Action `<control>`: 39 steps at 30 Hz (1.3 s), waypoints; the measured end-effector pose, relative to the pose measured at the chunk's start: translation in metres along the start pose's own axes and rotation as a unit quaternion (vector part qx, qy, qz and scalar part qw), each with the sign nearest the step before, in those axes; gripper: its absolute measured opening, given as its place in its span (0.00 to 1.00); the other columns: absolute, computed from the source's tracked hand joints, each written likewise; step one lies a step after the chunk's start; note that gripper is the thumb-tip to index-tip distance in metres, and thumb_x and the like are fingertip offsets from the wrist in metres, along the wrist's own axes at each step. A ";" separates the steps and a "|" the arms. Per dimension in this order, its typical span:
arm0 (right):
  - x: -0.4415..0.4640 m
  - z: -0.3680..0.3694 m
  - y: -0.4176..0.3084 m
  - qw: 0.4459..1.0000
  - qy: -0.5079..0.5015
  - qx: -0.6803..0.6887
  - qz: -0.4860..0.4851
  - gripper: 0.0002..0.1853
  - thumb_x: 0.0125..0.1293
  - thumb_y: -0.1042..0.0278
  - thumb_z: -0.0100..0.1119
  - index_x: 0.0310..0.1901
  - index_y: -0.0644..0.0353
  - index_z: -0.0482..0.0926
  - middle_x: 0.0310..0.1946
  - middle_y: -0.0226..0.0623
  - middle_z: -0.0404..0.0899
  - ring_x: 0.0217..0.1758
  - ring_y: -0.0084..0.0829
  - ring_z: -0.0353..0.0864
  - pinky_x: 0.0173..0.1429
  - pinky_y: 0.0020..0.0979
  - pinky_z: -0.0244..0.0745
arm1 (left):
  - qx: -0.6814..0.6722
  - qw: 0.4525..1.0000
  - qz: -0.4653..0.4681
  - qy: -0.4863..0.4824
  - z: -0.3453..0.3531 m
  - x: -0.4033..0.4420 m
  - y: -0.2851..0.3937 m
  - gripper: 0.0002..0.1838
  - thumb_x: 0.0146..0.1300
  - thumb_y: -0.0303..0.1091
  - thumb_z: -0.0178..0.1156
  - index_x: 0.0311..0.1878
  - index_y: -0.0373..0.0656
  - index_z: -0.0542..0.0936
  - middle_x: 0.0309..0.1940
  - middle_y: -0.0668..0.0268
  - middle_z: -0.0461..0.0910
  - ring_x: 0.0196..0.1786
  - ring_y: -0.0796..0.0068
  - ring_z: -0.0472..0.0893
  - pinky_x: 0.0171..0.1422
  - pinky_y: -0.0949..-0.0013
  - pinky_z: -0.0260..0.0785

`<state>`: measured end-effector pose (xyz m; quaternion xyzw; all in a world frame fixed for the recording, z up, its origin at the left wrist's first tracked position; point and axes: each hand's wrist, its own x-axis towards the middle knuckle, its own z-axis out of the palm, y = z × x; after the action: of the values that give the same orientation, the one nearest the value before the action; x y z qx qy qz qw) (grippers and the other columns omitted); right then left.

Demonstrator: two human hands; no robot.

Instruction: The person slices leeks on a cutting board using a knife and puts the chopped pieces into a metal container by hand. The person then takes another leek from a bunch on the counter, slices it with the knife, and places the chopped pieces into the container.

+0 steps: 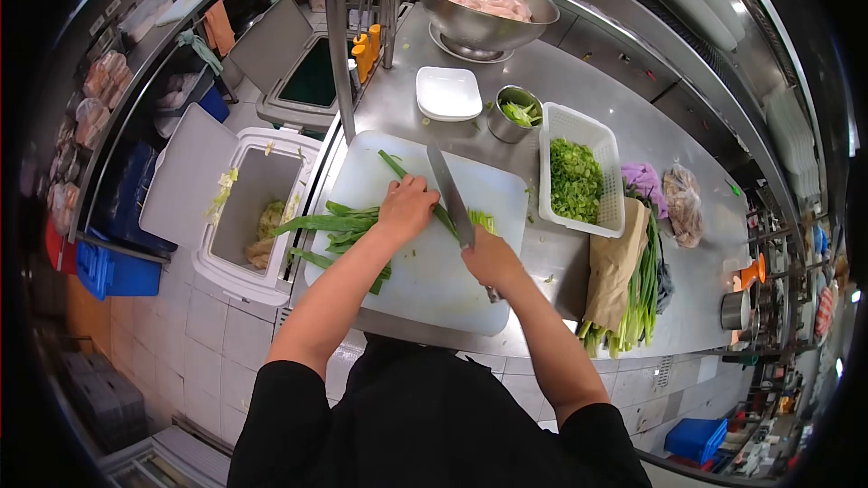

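Observation:
A white cutting board [434, 298] lies in front of me on the steel counter. My left hand [409, 208] is closed over green onion stalks, with its fingers curled down on them. More green onion leaves [339, 226] spread across the board's left side, some reaching past its edge. My right hand [491, 258] grips a large kitchen knife [449, 194] by the handle. The blade points away from me, angled to the left, just right of my left hand, over or against a green stalk; I cannot tell which. Light green cut pieces [482, 219] lie right of the blade.
A white basket [613, 217] of chopped greens [574, 181] stands right of the board, near a paper-wrapped green onion bundle [646, 280]. Beyond are a steel cup [508, 126], white dishes [449, 93] and a bowl [479, 27] of raw meat. An open bin [262, 208] stands left.

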<state>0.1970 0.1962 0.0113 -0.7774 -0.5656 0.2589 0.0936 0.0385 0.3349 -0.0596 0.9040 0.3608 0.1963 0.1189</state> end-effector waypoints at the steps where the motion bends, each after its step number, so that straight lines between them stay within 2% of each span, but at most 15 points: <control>1: 0.005 -0.004 0.001 1.000 0.001 0.001 0.001 0.19 0.69 0.64 0.53 0.56 0.67 0.74 0.34 0.59 0.86 0.24 0.49 0.87 0.37 0.47 0.84 | -0.002 1.000 0.000 -0.003 -0.001 0.000 0.002 0.03 0.61 0.31 0.68 0.38 0.52 0.86 0.42 0.67 0.77 0.54 0.61 0.76 0.59 0.53 0.67; 3: 0.012 -0.024 -0.004 0.992 -0.085 0.095 0.027 0.20 0.69 0.63 0.53 0.57 0.67 0.73 0.34 0.59 0.86 0.25 0.51 0.87 0.38 0.48 0.85 | -0.003 1.000 0.001 -0.008 -0.002 -0.002 0.004 0.03 0.61 0.31 0.68 0.38 0.52 0.86 0.42 0.67 0.77 0.55 0.61 0.76 0.58 0.53 0.68; 6: 0.000 -0.047 -0.010 0.990 -0.109 0.088 0.032 0.20 0.69 0.62 0.52 0.58 0.66 0.72 0.34 0.59 0.86 0.25 0.51 0.87 0.38 0.47 0.84 | -0.009 1.000 0.010 -0.005 -0.001 -0.002 0.004 0.04 0.61 0.32 0.68 0.39 0.51 0.86 0.41 0.67 0.77 0.54 0.61 0.76 0.58 0.53 0.68; 10: 0.009 -0.001 0.007 1.000 0.004 0.016 -0.012 0.20 0.70 0.63 0.52 0.58 0.66 0.73 0.33 0.58 0.86 0.25 0.50 0.87 0.37 0.47 0.84 | -0.019 1.000 0.016 -0.003 0.006 -0.004 0.009 0.05 0.62 0.31 0.67 0.40 0.51 0.87 0.42 0.67 0.77 0.55 0.61 0.76 0.58 0.52 0.68; 12: 0.019 -0.020 0.002 0.991 -0.069 0.112 0.037 0.20 0.70 0.63 0.52 0.57 0.67 0.73 0.33 0.58 0.86 0.27 0.52 0.88 0.40 0.49 0.84 | -0.024 1.000 0.016 -0.006 0.007 -0.007 0.010 0.05 0.62 0.31 0.67 0.41 0.51 0.87 0.42 0.67 0.77 0.55 0.61 0.76 0.58 0.52 0.68; 16: 0.006 -0.034 -0.008 0.989 -0.106 0.096 0.023 0.20 0.69 0.63 0.52 0.57 0.68 0.73 0.33 0.58 0.86 0.29 0.52 0.88 0.42 0.50 0.84 | -0.020 1.000 0.016 -0.011 0.007 -0.006 0.011 0.06 0.62 0.30 0.67 0.41 0.50 0.87 0.43 0.66 0.77 0.56 0.61 0.75 0.58 0.52 0.68; 18: 0.003 -0.006 -0.001 0.998 -0.047 0.040 0.027 0.20 0.69 0.63 0.53 0.57 0.68 0.73 0.32 0.58 0.86 0.29 0.52 0.88 0.43 0.50 0.83 | -0.020 1.000 0.017 -0.009 0.009 -0.009 0.012 0.06 0.62 0.30 0.67 0.42 0.50 0.86 0.43 0.66 0.76 0.56 0.60 0.75 0.58 0.52 0.68; 22: 0.023 -0.022 0.001 0.995 -0.051 0.083 0.019 0.22 0.69 0.63 0.53 0.59 0.68 0.73 0.33 0.59 0.86 0.31 0.51 0.89 0.46 0.50 0.83 | -0.035 0.999 0.029 -0.010 0.007 -0.011 0.016 0.07 0.61 0.28 0.67 0.42 0.48 0.85 0.43 0.65 0.76 0.56 0.59 0.75 0.58 0.51 0.68; 24: 0.009 -0.051 -0.018 0.988 -0.119 0.096 0.034 0.23 0.69 0.62 0.54 0.60 0.70 0.73 0.34 0.60 0.86 0.33 0.54 0.89 0.52 0.52 0.82 | -0.040 0.999 0.028 -0.003 0.008 -0.009 0.015 0.06 0.60 0.28 0.67 0.41 0.47 0.85 0.43 0.64 0.76 0.56 0.58 0.75 0.58 0.51 0.68; 25: 0.008 -0.042 -0.018 0.987 -0.123 0.094 0.033 0.23 0.69 0.62 0.54 0.60 0.70 0.73 0.34 0.60 0.86 0.33 0.54 0.89 0.52 0.52 0.82 | -0.043 0.999 0.030 -0.002 0.009 -0.010 0.015 0.06 0.60 0.28 0.66 0.41 0.46 0.84 0.44 0.64 0.76 0.56 0.58 0.75 0.58 0.51 0.68; 28: 0.015 0.006 -0.001 0.999 0.002 0.049 -0.007 0.23 0.69 0.63 0.55 0.60 0.70 0.73 0.31 0.57 0.86 0.27 0.50 0.88 0.42 0.48 0.85 | -0.049 0.998 0.034 0.002 0.011 -0.013 0.019 0.06 0.59 0.27 0.66 0.40 0.45 0.83 0.44 0.63 0.77 0.55 0.57 0.76 0.57 0.52 0.69; 29: 0.024 0.006 0.010 0.999 0.004 0.049 -0.008 0.23 0.69 0.63 0.55 0.60 0.70 0.73 0.31 0.57 0.86 0.27 0.50 0.88 0.42 0.48 0.85 | -0.049 0.998 0.034 0.004 0.011 -0.013 0.020 0.07 0.59 0.26 0.66 0.40 0.44 0.83 0.43 0.63 0.77 0.55 0.57 0.76 0.57 0.52 0.69; 31: 0.020 -0.032 -0.011 0.986 -0.090 0.130 0.052 0.21 0.70 0.64 0.54 0.59 0.69 0.73 0.31 0.56 0.86 0.26 0.48 0.88 0.43 0.47 0.85 | -0.054 0.998 0.043 0.011 0.012 -0.015 0.020 0.07 0.59 0.26 0.65 0.40 0.44 0.82 0.43 0.63 0.77 0.54 0.57 0.76 0.56 0.52 0.69; 34: 0.004 -0.047 -0.019 0.983 -0.128 0.121 0.060 0.20 0.70 0.64 0.53 0.57 0.69 0.73 0.29 0.55 0.85 0.27 0.49 0.88 0.45 0.48 0.84 | -0.063 0.997 0.045 0.010 0.014 -0.013 0.018 0.08 0.58 0.26 0.65 0.42 0.43 0.81 0.44 0.62 0.78 0.55 0.56 0.76 0.58 0.51 0.69; 39: 0.009 -0.002 -0.001 0.991 -0.040 0.127 0.032 0.19 0.70 0.64 0.52 0.56 0.68 0.73 0.28 0.54 0.85 0.25 0.47 0.87 0.41 0.48 0.83 | -0.109 0.993 0.044 -0.015 0.012 -0.011 0.013 0.05 0.61 0.27 0.64 0.41 0.44 0.82 0.41 0.63 0.78 0.53 0.55 0.77 0.57 0.52 0.69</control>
<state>0.1989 0.2057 0.0107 -0.7658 -0.5065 0.3620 0.1606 0.0444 0.3173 -0.0691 0.9035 0.2950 0.2259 0.2138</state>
